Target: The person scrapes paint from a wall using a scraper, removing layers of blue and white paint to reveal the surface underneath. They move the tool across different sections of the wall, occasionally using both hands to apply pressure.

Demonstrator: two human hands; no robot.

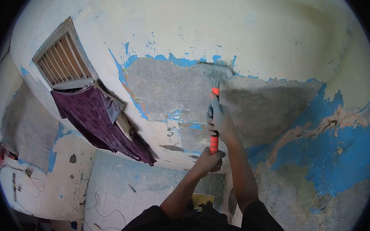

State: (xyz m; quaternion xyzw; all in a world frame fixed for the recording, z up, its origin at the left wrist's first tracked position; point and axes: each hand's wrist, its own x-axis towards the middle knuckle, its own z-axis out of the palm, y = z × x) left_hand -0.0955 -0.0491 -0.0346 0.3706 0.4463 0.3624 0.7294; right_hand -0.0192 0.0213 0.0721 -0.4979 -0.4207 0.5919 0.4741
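Both of my hands grip a long-handled scraper (214,144) with a red and black handle. My left hand (209,162) is wrapped round the lower end of the handle. Higher up, near the blade, my right hand (221,119) closes round the shaft. The wide metal blade lies against the wall (173,90), at the upper edge of a bare grey patch. Blue paint shows in a ragged strip beside the blade, with pale paint above it.
A barred window (64,61) with a purple curtain (97,115) is on the left. Cracked blue plaster (338,153) covers part of the right wall. Below are a tiled floor (114,191) with a loose cable (104,213) and a yellow object (203,199).
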